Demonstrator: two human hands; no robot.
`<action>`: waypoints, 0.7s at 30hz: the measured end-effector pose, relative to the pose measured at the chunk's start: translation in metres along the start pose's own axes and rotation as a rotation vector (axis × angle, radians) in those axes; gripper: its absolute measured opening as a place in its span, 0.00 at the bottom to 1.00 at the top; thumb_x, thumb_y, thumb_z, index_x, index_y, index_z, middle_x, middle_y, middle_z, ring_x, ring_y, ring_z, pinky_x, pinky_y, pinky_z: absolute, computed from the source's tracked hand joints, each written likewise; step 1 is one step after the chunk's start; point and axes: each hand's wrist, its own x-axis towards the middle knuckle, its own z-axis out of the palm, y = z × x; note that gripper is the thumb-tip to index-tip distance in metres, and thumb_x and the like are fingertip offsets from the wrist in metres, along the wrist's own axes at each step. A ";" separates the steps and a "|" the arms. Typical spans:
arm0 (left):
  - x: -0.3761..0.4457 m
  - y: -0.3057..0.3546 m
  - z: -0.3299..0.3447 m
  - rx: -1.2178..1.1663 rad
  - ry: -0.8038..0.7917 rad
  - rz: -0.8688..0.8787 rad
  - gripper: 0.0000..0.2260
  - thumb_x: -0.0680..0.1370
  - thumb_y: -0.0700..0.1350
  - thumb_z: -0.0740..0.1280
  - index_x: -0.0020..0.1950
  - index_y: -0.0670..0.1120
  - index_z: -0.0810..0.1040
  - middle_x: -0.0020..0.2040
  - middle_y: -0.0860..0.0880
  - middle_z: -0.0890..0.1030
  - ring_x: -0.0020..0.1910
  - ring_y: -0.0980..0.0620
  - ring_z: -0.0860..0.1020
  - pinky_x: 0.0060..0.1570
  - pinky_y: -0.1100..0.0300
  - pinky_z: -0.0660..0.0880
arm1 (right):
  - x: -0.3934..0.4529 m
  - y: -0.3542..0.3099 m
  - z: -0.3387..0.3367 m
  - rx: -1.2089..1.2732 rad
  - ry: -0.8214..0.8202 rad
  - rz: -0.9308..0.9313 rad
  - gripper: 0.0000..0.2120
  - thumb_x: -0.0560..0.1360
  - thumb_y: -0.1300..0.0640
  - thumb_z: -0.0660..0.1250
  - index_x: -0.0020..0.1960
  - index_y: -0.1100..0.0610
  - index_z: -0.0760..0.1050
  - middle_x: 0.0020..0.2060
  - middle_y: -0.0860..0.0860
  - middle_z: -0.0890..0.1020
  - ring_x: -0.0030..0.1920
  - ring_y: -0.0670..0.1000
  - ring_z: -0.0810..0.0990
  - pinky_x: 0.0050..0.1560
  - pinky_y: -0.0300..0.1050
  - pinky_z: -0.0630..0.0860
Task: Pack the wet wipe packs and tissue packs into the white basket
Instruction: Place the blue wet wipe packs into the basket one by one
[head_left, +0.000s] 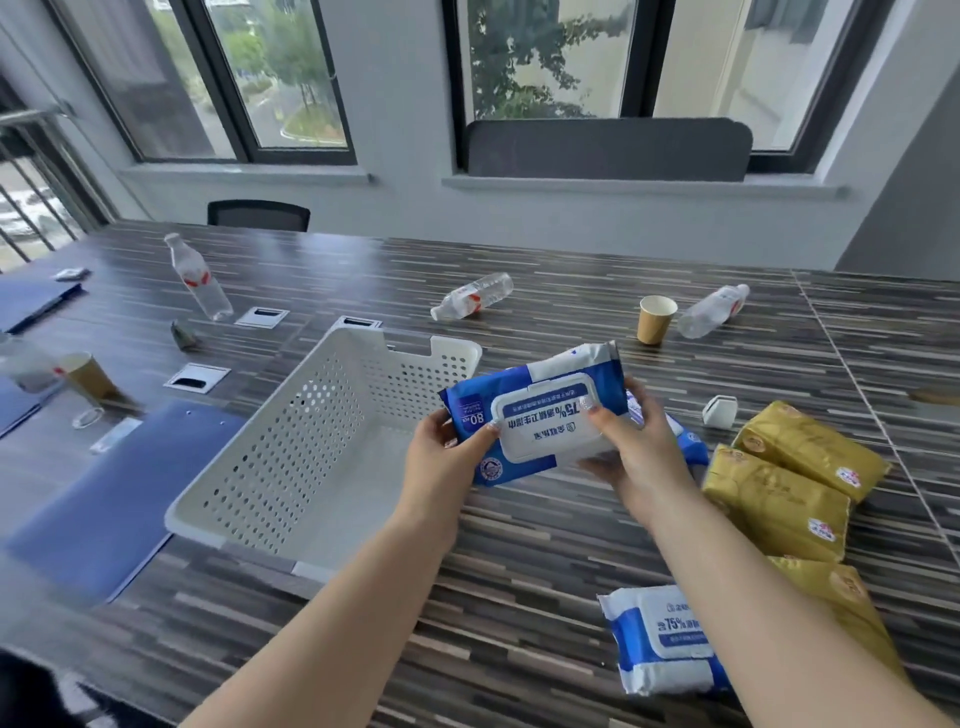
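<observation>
A blue and white wet wipe pack (540, 410) is held in the air at the right rim of the white perforated basket (291, 441), which has nothing in it. My left hand (441, 457) grips the pack's left end and my right hand (634, 457) grips its right end. A second wet wipe pack (691, 441) lies on the table, mostly hidden behind my right hand. A third wet wipe pack (660, 639) lies near the front right, partly under my right forearm. Three gold tissue packs (810, 449) (774, 501) (841, 608) lie at the right.
Blue folders (114, 499) lie left of the basket. Water bottles (197, 275) (472, 296) (711, 312), paper cups (655, 318) (91, 374) and a small white holder (719, 410) are scattered across the striped table. Metal cable ports (196, 376) sit by the basket.
</observation>
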 end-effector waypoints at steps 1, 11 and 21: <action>-0.002 0.004 -0.007 -0.009 -0.006 -0.003 0.19 0.73 0.39 0.72 0.62 0.42 0.72 0.56 0.43 0.82 0.51 0.45 0.83 0.50 0.48 0.80 | -0.001 -0.001 0.006 0.022 -0.020 -0.006 0.30 0.70 0.62 0.72 0.67 0.46 0.66 0.60 0.58 0.79 0.56 0.60 0.80 0.49 0.59 0.80; 0.008 0.061 -0.099 0.115 -0.062 0.048 0.21 0.76 0.46 0.68 0.67 0.46 0.68 0.61 0.44 0.77 0.57 0.49 0.78 0.54 0.51 0.76 | -0.006 -0.003 0.063 -0.014 -0.151 0.001 0.32 0.70 0.60 0.72 0.69 0.47 0.64 0.57 0.56 0.78 0.50 0.55 0.80 0.39 0.50 0.79; 0.016 0.104 -0.115 0.476 -0.553 -0.136 0.26 0.67 0.52 0.71 0.63 0.51 0.71 0.53 0.46 0.84 0.51 0.47 0.83 0.51 0.48 0.80 | -0.015 -0.019 0.131 -0.364 -0.435 -0.026 0.44 0.61 0.50 0.74 0.74 0.48 0.58 0.56 0.54 0.80 0.49 0.53 0.83 0.40 0.49 0.81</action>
